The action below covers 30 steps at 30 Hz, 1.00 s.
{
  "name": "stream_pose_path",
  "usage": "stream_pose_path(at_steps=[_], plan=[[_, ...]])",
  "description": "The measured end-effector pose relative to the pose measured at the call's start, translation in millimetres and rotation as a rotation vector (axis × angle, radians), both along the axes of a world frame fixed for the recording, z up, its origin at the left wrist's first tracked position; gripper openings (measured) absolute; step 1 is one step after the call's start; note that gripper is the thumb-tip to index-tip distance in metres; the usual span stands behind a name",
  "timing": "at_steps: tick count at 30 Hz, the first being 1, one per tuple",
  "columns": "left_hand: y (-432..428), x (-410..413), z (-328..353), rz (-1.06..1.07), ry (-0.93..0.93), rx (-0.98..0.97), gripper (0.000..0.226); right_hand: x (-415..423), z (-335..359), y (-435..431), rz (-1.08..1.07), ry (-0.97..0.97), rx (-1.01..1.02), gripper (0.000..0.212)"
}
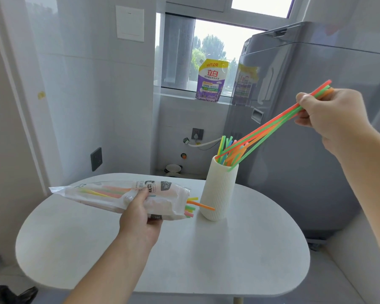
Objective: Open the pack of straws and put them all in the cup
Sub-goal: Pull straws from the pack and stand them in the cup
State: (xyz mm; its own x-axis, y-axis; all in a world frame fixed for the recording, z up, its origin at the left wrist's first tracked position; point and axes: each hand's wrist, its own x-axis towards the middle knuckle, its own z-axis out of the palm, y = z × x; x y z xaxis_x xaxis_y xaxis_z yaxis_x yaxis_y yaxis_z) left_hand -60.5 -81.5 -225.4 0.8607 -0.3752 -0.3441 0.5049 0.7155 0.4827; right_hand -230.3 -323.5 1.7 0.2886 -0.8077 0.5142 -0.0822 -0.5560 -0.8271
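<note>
A white ribbed cup (217,194) stands on the white table (239,260), with several coloured straws sticking out of its mouth. My right hand (331,119), up at the right, pinches a bunch of red, green and orange straws (272,126) whose lower ends reach the cup's rim. My left hand (138,218) grips the clear printed straw pack (119,194) above the table, left of the cup. The pack's open end faces the cup, and several straw ends (193,207) poke out of it.
A grey washing machine (305,128) stands close behind and to the right of the table. A purple detergent pouch (212,81) sits on the window sill. White tiled walls enclose the left side. A dark object (9,295) lies at the bottom left.
</note>
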Motion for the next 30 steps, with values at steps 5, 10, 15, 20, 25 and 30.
stream_pose_path(at_steps=[5,10,15,20,25,30], plan=[[1,1,-1,-0.011,0.017,0.008,0.029,10,9,-5,-0.004,0.016,0.0,0.021],[-1,-1,-1,-0.023,0.014,0.006,0.031,16,14,-9,-0.012,0.035,0.0,0.022],[-2,1,-3,-0.016,0.007,0.019,0.034,20,19,-14,0.008,0.036,-0.001,0.021],[-2,1,-2,-0.023,0.011,0.017,0.031,26,21,-16,0.023,0.046,-0.011,0.021],[-1,-2,-1,-0.028,0.008,0.01,0.037,26,13,-14,0.022,0.122,-0.001,0.022],[-2,-2,1,-0.025,-0.006,-0.003,0.042,30,7,-9,0.023,0.182,-0.039,0.022]])
